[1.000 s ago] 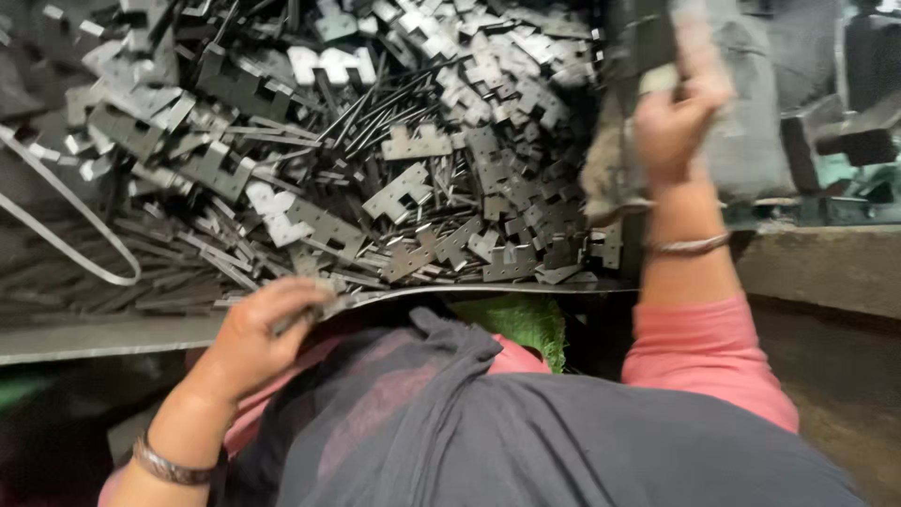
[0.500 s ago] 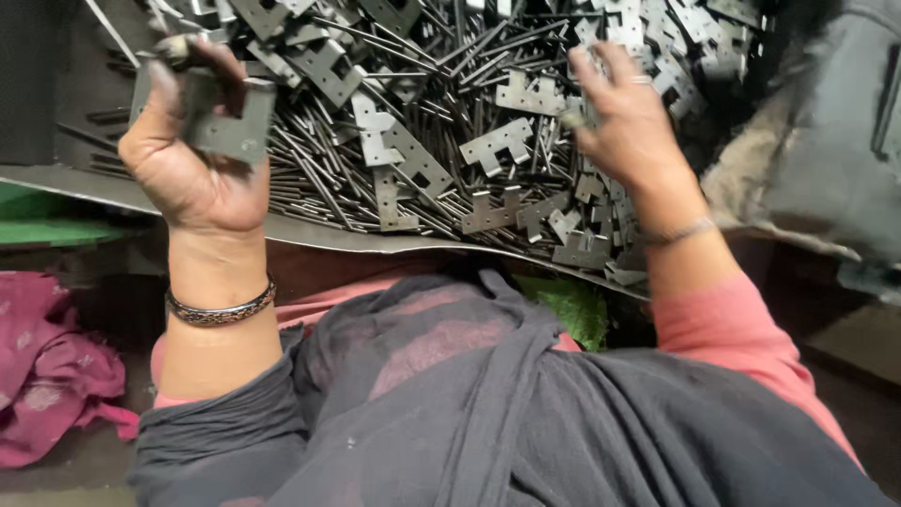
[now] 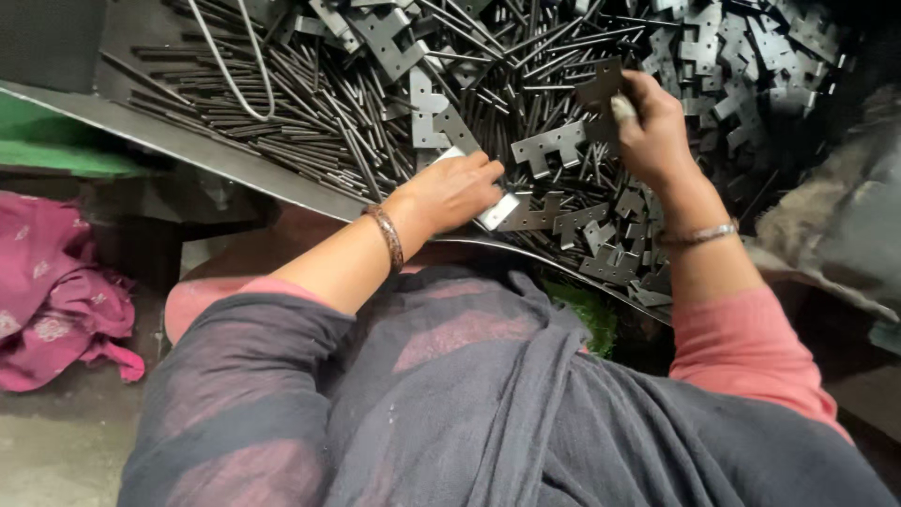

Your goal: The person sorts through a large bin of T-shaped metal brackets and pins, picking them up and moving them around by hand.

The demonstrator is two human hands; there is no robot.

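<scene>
Two hands are seen at the frame's centre over a grey sheet-metal tray (image 3: 235,160) — the left hand (image 3: 455,192), fingers curled down, is pressed on one bright notched flat metal plate (image 3: 497,211) at the tray's near edge. The right hand (image 3: 652,127), upper right, is pinched on one dark notched metal plate (image 3: 601,89). Uncountably many thin dark steel rods (image 3: 310,113) are heaped across the upper left — one pink cloth (image 3: 52,291) is seen lower left.
</scene>
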